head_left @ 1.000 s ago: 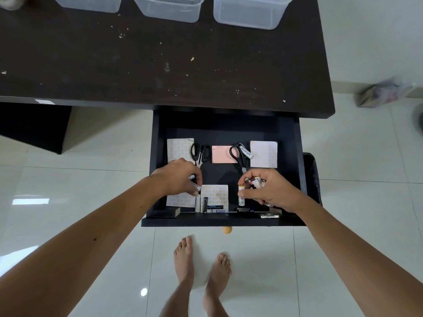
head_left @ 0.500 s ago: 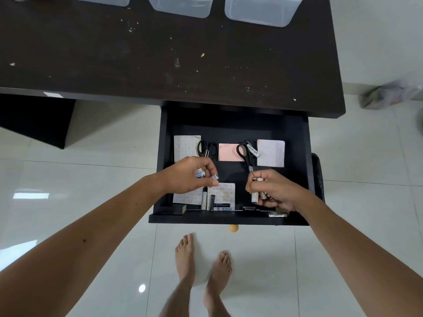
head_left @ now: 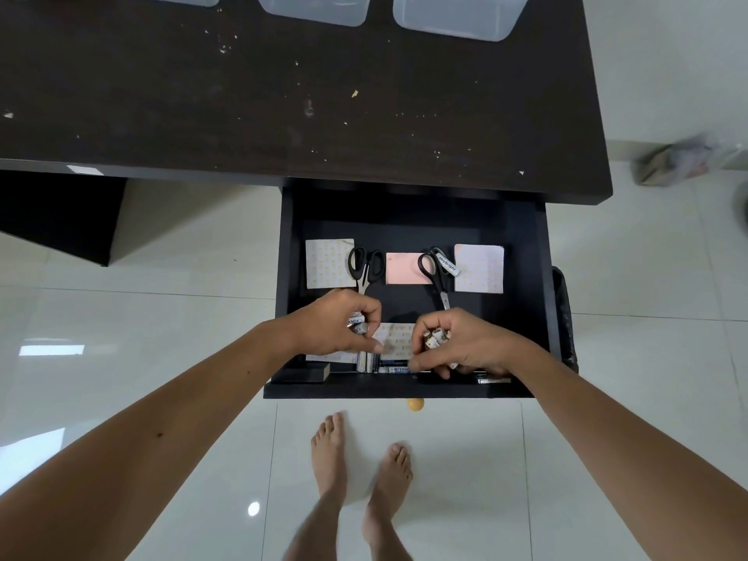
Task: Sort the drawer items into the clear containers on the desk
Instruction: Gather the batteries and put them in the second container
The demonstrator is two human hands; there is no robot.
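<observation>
Both hands are down in the open drawer (head_left: pixel 542 277): left hand (head_left: pixel 344 323) curled round batteries (head_left: pixel 356 322), right hand (head_left: pixel 457 344) clutching several more (head_left: pixel 436 337); clear containers (head_left: pixel 457 14) at twelve o'clock

Desk (head_left: pixel 243 95): dark brown, pale specks. Drawer (head_left: pixel 522 236): black, w/ orange knob (head_left: pixel 415 404). Pads (head_left: pixel 330 263): white w/ faint yellow dot pattern; middle note (head_left: pixel 404 269) plain pink. Scissors (head_left: pixel 435 267): black handles, one w/ white label. Batteries (head_left: pixel 435 338): white/silver. Bins (head_left: pixel 457 14): clear. Floor (head_left: pixel 162 317): glossy white tile.
</observation>
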